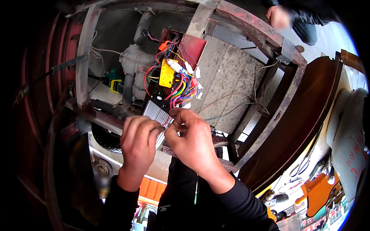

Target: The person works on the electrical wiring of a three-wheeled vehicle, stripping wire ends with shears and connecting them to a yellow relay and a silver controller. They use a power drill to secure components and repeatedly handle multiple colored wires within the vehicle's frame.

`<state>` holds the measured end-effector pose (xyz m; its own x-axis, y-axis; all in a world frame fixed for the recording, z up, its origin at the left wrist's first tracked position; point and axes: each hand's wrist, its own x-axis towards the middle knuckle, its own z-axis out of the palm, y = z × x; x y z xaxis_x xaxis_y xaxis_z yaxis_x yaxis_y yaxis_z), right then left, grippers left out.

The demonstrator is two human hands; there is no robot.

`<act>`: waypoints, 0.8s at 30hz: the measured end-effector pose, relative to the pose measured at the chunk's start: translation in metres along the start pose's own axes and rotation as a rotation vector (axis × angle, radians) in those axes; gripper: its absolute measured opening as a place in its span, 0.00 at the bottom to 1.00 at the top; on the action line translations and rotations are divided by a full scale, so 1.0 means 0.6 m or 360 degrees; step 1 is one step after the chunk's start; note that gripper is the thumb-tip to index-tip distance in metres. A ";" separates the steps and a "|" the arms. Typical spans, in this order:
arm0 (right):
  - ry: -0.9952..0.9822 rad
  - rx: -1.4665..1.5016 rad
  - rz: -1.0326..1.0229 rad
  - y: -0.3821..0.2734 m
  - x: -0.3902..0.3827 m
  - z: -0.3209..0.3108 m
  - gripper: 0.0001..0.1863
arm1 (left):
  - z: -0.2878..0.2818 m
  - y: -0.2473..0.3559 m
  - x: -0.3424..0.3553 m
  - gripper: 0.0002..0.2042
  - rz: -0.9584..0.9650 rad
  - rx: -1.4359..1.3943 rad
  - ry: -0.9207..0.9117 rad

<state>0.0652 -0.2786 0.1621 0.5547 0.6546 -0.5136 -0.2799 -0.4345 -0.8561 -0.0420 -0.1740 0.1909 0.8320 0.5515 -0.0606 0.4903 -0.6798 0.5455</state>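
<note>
- I see the left hand (pixel 140 138) and right hand (pixel 190 140) curled close together, their fingertips seemingly pinching a thin red wire (pixel 166 124); the exact grip is hidden from me.
- That wire shows over the ribbed silver box (pixel 155 111); I judge it is held from both sides to steady something so limp.
- Beyond my fingers, the coloured wire bundle (pixel 185 90) spreads beside a yellow plate (pixel 167 75), perhaps leaving its plugs reachable.
- A metal frame (pixel 254 29) surrounds it all.
</note>
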 end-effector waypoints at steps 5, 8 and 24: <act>-0.0153 0.0263 0.0121 0.009 -0.008 -0.011 0.08 | -0.003 -0.002 0.002 0.09 0.0145 -0.0075 -0.0139; -0.0203 0.0356 0.0123 0.013 -0.006 -0.018 0.08 | -0.002 -0.009 0.000 0.12 0.0275 -0.0033 -0.0135; -0.0536 0.0315 0.0115 0.024 -0.013 -0.040 0.04 | 0.019 0.009 -0.031 0.07 -0.0939 -0.0844 -0.0077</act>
<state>0.0753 -0.3048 0.1551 0.2489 0.8072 -0.5352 -0.4725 -0.3811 -0.7947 -0.0519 -0.1935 0.1852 0.4899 0.7188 -0.4933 0.6746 0.0458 0.7367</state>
